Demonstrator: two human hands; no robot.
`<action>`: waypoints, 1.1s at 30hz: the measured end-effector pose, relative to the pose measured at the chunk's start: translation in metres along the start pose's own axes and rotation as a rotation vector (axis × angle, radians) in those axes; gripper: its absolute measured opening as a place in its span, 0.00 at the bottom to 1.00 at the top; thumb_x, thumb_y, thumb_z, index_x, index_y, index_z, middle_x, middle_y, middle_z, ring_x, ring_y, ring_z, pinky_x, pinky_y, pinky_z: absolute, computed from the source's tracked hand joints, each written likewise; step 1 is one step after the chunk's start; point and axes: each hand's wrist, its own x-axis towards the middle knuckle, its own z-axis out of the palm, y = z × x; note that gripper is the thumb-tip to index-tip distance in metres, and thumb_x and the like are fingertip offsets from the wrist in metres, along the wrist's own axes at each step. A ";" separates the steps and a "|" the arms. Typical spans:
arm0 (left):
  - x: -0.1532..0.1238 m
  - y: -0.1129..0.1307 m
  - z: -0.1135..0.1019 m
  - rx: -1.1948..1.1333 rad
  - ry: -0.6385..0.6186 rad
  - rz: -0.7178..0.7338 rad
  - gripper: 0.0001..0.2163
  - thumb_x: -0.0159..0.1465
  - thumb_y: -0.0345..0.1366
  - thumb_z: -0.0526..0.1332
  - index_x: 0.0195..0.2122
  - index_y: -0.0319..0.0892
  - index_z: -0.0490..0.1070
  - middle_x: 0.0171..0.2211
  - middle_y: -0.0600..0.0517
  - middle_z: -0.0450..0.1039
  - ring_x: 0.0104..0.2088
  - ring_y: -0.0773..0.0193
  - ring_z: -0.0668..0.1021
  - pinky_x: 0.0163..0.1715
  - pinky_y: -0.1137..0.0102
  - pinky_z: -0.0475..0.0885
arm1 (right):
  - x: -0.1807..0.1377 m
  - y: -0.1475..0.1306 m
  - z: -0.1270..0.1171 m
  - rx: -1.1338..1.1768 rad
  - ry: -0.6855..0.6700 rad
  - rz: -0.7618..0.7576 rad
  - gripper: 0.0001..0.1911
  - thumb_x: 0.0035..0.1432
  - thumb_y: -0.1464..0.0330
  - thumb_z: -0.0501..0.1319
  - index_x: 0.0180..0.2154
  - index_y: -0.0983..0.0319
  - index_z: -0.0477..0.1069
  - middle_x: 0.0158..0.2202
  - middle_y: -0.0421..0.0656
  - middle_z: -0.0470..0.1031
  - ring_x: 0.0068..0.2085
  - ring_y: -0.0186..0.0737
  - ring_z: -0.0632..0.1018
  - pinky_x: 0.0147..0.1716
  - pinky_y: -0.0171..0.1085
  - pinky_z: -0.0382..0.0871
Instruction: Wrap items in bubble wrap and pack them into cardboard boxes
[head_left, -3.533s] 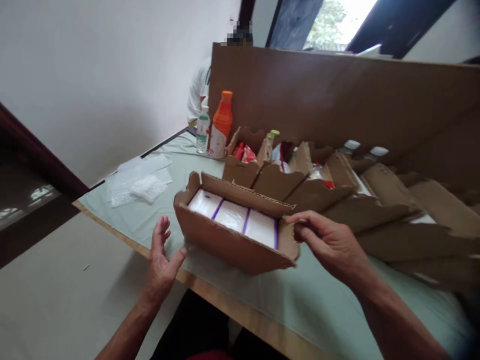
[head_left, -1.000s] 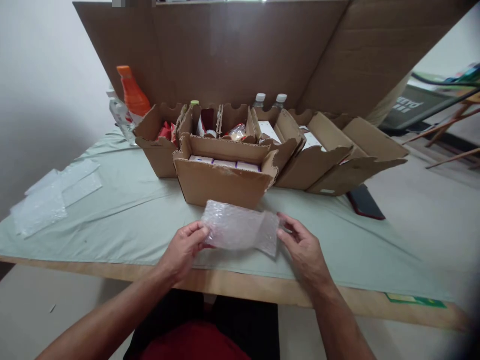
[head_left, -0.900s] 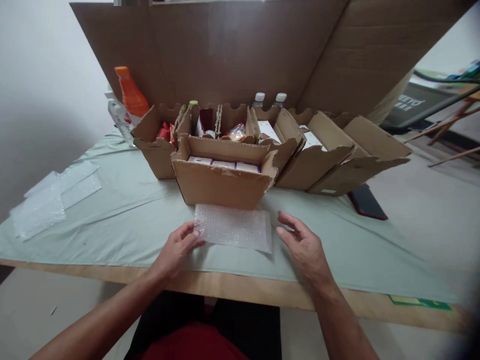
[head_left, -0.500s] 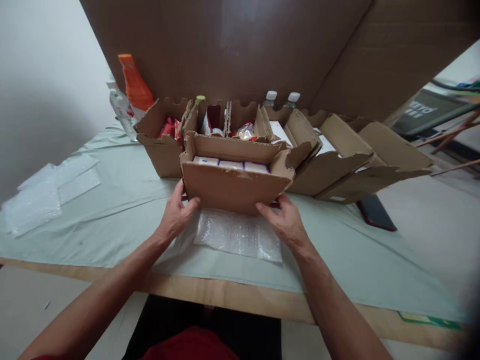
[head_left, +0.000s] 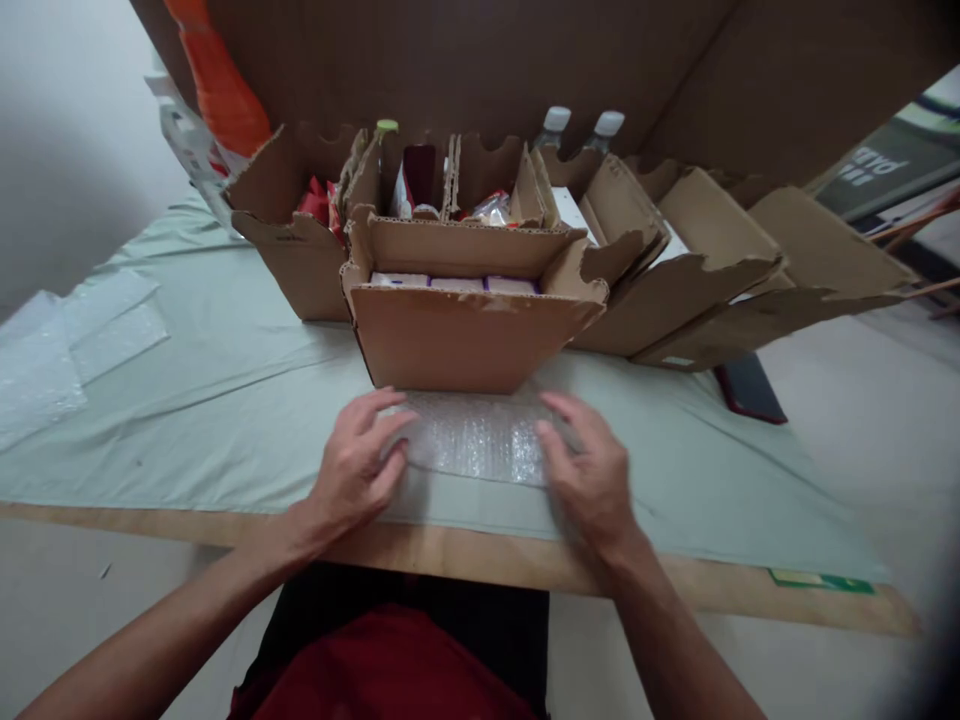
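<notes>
Both of my hands hover at the two ends of a sheet of bubble wrap [head_left: 480, 445] on the cloth. My left hand [head_left: 360, 455] is open, fingers curved and apart, at the sheet's left end. My right hand [head_left: 589, 465] is open too, thumb and fingers spread, at its right end. Whether any fingertip touches the wrap I cannot tell. Just beyond stands a cardboard box [head_left: 472, 340] with small white and purple packs [head_left: 457, 284] inside. Its lower front edge rests on or beside the wrap.
More open cardboard boxes [head_left: 289, 265] stand in a row behind, holding packets. An orange bottle [head_left: 221, 90] and a clear bottle [head_left: 195, 150] stand at left. Other bubble wrap sheets [head_left: 45, 370] lie left. A dark flat object [head_left: 750, 388] lies right. The table's wooden edge [head_left: 480, 560] is near me.
My hands have let go of the box's lower corners and drawn back toward me, fingers now apart. The box stays in front of the other boxes. The camera view has shifted.
</notes>
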 end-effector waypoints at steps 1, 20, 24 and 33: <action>0.002 0.005 0.006 0.007 -0.094 0.082 0.19 0.68 0.27 0.57 0.59 0.47 0.70 0.59 0.43 0.73 0.63 0.51 0.73 0.62 0.50 0.70 | -0.005 -0.011 0.010 -0.016 -0.080 -0.075 0.17 0.70 0.66 0.56 0.55 0.60 0.75 0.56 0.50 0.79 0.57 0.50 0.78 0.59 0.54 0.72; 0.018 -0.026 0.008 0.311 -0.373 -0.049 0.16 0.70 0.33 0.54 0.55 0.39 0.75 0.53 0.39 0.77 0.51 0.47 0.79 0.52 0.50 0.75 | -0.013 0.049 -0.022 -0.330 -0.238 0.097 0.20 0.66 0.64 0.53 0.53 0.64 0.76 0.59 0.55 0.76 0.63 0.58 0.73 0.60 0.56 0.64; 0.027 -0.009 0.020 0.304 -0.395 0.038 0.16 0.66 0.27 0.55 0.52 0.41 0.77 0.53 0.40 0.78 0.51 0.48 0.79 0.53 0.51 0.75 | 0.014 0.038 0.003 -0.258 -0.303 0.089 0.10 0.57 0.69 0.59 0.37 0.61 0.78 0.54 0.54 0.79 0.55 0.56 0.76 0.53 0.51 0.68; 0.051 0.013 0.031 0.189 -0.534 0.143 0.30 0.61 0.26 0.57 0.67 0.39 0.63 0.65 0.39 0.69 0.64 0.47 0.70 0.61 0.50 0.68 | -0.006 0.001 -0.036 -0.110 -0.306 0.036 0.05 0.62 0.68 0.57 0.36 0.58 0.72 0.35 0.42 0.81 0.38 0.43 0.79 0.44 0.42 0.71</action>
